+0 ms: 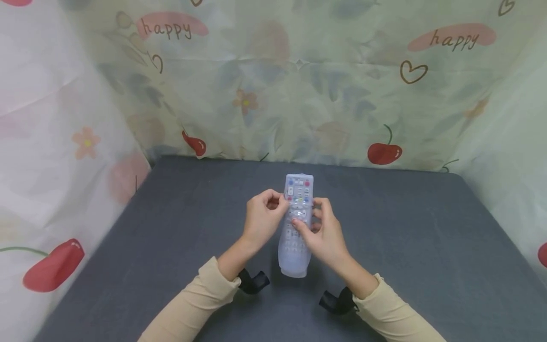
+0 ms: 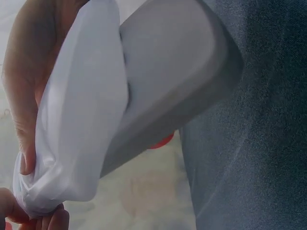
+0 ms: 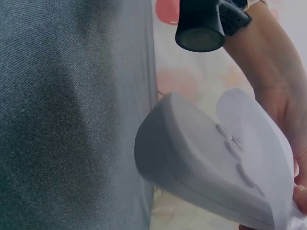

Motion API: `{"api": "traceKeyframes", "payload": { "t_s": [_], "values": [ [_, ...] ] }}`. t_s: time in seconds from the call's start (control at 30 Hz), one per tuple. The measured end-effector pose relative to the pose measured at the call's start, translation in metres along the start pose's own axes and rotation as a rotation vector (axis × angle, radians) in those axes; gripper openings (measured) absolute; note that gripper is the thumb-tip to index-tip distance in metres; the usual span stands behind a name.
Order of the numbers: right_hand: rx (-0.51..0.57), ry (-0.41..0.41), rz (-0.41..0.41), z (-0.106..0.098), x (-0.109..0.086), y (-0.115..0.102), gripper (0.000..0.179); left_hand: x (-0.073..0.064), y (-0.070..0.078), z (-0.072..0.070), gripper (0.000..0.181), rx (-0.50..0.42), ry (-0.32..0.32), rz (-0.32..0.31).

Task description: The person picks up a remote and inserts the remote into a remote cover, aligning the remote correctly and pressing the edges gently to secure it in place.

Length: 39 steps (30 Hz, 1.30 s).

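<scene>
A remote control point(image 1: 300, 191) with small coloured buttons is held upright above the table, under a translucent whitish cover point(image 1: 293, 259). My left hand point(image 1: 264, 213) pinches the cover at the remote's left edge. From the other side my right hand point(image 1: 326, 232) grips the remote, thumb across its front and fingers at the right edge. In the left wrist view the cover point(image 2: 79, 110) bunches between fingertips, and the remote's grey lower body point(image 2: 168, 62) sticks out bare. The right wrist view shows the cover point(image 3: 256, 129) standing away from the button side of the remote point(image 3: 196, 153).
A dark grey cloth covers the table point(image 1: 205, 209). Printed curtains point(image 1: 273, 95) enclose its back and sides. Black wrist cameras point(image 1: 254, 283) sit at both cuffs, below the remote.
</scene>
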State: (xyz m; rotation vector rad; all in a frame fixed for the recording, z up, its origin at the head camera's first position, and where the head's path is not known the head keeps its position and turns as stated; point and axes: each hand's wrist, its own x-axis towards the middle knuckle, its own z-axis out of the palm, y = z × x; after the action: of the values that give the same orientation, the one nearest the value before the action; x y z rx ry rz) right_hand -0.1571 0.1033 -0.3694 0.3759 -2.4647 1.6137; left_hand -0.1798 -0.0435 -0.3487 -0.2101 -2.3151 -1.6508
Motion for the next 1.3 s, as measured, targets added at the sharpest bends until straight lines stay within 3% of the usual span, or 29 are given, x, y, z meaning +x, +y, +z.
{"api": "traceKeyframes", "payload": {
  "t_s": [0.33, 0.63, 0.8, 1.07, 1.3],
  "values": [
    [0.023, -0.029, -0.012, -0.005, 0.002, -0.001, 0.046, 0.0, 0.0, 0.001, 0.015, -0.007, -0.01, 0.005],
    [0.04, -0.096, 0.027, -0.01, 0.003, 0.0, 0.047, 0.007, 0.004, -0.003, 0.03, 0.086, -0.161, -0.03],
    [0.028, -0.147, 0.011, -0.012, 0.004, 0.0, 0.048, 0.01, 0.003, -0.005, 0.028, 0.09, -0.224, -0.041],
    [0.007, -0.26, 0.018, -0.02, 0.007, 0.004, 0.053, 0.008, -0.003, -0.002, 0.021, 0.0, -0.179, -0.03],
    [-0.029, -0.309, 0.046, -0.023, 0.007, 0.001, 0.057, 0.008, -0.006, 0.001, 0.02, -0.1, -0.136, -0.02]
  ]
}}
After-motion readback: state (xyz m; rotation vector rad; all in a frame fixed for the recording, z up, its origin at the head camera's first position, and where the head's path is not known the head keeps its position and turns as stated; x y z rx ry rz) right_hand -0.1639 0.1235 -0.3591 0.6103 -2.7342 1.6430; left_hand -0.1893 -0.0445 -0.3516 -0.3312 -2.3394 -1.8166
